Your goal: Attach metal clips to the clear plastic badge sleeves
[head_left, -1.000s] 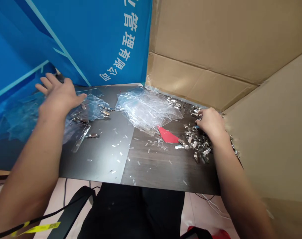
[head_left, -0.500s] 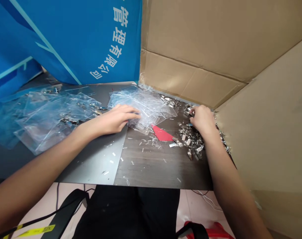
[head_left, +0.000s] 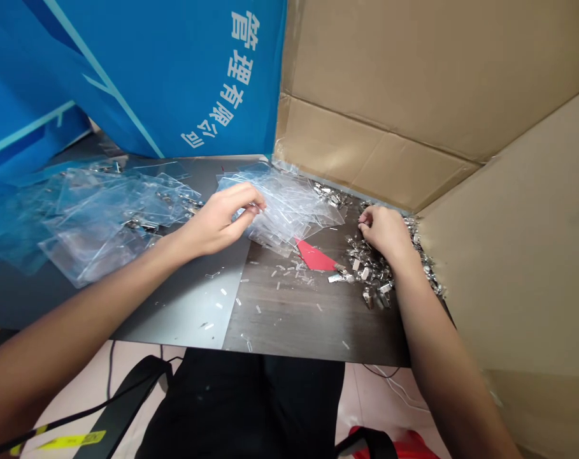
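Note:
My left hand [head_left: 232, 213] is at the left side of a heap of clear plastic sleeves [head_left: 293, 204], its thumb and fingertips pinched together on the edge of a sleeve. My right hand [head_left: 385, 229] is held over a pile of small metal clips [head_left: 372, 271], its fingers curled closed. Whatever lies between those right fingertips is too small to make out. Between the two hands, a red flat piece [head_left: 315, 256] pokes out from beside the sleeves, its right tip touching the clips.
More clear sleeves with metal clips attached [head_left: 107, 204] are spread over the left of the table [head_left: 184, 319]. Small clear plastic strips [head_left: 289, 274] are scattered in front. A blue printed panel [head_left: 174, 76] and cardboard walls [head_left: 379, 70] close off the back and right.
My left hand has risen slightly off the sleeves, and its fingers have gone from loosely spread to pinched. My right hand has drawn back a little from the clips with its fingers closed.

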`<state>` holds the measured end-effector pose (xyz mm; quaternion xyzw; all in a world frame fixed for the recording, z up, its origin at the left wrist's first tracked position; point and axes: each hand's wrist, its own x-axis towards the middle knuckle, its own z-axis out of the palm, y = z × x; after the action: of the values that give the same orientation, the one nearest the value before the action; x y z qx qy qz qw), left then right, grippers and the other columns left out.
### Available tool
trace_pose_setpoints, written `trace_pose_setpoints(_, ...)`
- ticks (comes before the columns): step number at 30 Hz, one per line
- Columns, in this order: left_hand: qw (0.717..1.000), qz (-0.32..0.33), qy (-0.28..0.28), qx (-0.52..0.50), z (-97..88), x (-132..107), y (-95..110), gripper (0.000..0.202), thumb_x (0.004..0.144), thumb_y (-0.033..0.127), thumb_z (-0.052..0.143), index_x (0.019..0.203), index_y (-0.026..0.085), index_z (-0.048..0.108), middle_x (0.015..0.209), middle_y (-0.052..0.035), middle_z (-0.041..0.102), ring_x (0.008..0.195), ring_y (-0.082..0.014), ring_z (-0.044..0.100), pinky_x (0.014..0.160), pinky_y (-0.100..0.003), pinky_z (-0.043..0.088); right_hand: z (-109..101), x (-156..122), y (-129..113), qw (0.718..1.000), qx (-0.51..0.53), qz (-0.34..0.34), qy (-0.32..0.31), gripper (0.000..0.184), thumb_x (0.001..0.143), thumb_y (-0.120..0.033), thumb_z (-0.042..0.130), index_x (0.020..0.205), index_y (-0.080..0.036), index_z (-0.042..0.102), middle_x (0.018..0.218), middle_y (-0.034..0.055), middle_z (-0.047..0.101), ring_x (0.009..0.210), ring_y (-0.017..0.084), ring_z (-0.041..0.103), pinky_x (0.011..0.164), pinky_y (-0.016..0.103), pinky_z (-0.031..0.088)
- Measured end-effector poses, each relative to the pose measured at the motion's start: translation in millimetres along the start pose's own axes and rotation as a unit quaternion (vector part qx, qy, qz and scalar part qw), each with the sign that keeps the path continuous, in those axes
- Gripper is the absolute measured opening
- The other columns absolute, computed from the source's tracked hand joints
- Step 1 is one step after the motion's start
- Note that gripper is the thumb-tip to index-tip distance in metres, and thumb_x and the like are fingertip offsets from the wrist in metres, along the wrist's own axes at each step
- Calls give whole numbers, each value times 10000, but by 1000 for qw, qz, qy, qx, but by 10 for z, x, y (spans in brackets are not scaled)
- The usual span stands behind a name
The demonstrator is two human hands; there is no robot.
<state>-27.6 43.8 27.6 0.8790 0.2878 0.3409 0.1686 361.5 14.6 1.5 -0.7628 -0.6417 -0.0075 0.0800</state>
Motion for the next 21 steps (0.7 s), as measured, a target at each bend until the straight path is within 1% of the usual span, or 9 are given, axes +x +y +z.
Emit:
trace_pose_setpoints(4, 996, -26, 19, -81, 25, -4, 92, 193, 1024, 398, 639, 989, 211, 665, 1041, -88, 720, 997, -250, 707, 899, -400, 611, 2, -3, -61, 998, 43, -9, 43, 420, 997, -110, 588, 1386, -124, 744, 1117, 177, 848, 1071, 352, 764, 994, 428, 542)
trace_pose_setpoints(6, 995, -27, 31, -89, 62, -13, 131, 242, 989, 454, 696, 967, 215, 665, 1017, -79, 710, 975, -247, 699, 894, -401, 609, 9, -10, -114, 995, 74, -21, 60, 463, 1025, -128, 529, 1446, -96, 716, 1169, 211, 835, 1124, 364, 754, 1043, 448, 538)
trace_pose_setpoints(8, 996, -22, 38, -82, 104, -26, 173, 247, 986, 453, 708, 921, 218, 671, 987, -72, 715, 962, -247, 696, 919, -423, 599, 15, -24, -170, 992, 102, -39, 58, 465, 1039, -139, 481, 1415, -107, 753, 1243, 223, 824, 1207, 366, 740, 1101, 460, 526)
trace_pose_setpoints(10, 995, -16, 50, -87, 142, -43, 211, 214, 988, 393, 704, 875, 216, 666, 972, -68, 712, 959, -245, 700, 940, -444, 595, 13, -41, -220, 988, 135, -56, 48, 461, 1047, -144, 448, 1343, -134, 801, 1267, 201, 827, 1233, 353, 737, 1120, 453, 522)
trace_pose_setpoints(12, 992, -20, 64, -106, 175, -59, 235, 153, 954, 332, 736, 882, 213, 674, 1008, -70, 698, 984, -247, 706, 949, -457, 614, 3, -57, -263, 982, 177, -58, 38, 442, 1057, -171, 438, 1259, -139, 830, 1155, 174, 841, 1112, 332, 762, 1050, 436, 549)
trace_pose_setpoints(14, 988, -36, 71, -133, 204, -71, 239, 149, 902, 320, 798, 927, 212, 698, 1079, -78, 682, 1037, -259, 708, 953, -473, 646, -10, -70, -304, 971, 234, -48, 26, 411, 1069, -226, 454, 1184, -130, 836, 966, 139, 818, 911, 301, 754, 916, 413, 569)
trace_pose_setpoints(15, 985, -46, 71, -150, 219, -74, 235, 182, 880, 331, 830, 951, 213, 711, 1114, -82, 675, 1067, -266, 707, 958, -484, 661, -15, -78, -326, 962, 268, -43, 19, 394, 1073, -264, 472, 1159, -126, 831, 889, 118, 790, 828, 282, 734, 852, 399, 567)
trace_pose_setpoints(17, 978, -61, 78, -184, 247, -76, 224, 262, 839, 363, 889, 982, 214, 728, 1162, -89, 669, 1100, -272, 702, 962, -502, 682, -23, -99, -377, 940, 339, -43, 5, 378, 1083, -376, 524, 1110, -136, 814, 806, 78, 737, 738, 245, 697, 771, 370, 552)
trace_pose_setpoints(21, 972, -63, 120, -192, 274, -70, 232, 320, 791, 379, 955, 965, 205, 752, 1123, -84, 686, 1076, -262, 695, 990, -521, 684, -31, -186, -517, 901, 429, -66, -31, 489, 1078, -652, 574, 981, -199, 732, 756, 28, 653, 676, 195, 651, 718, 349, 546)
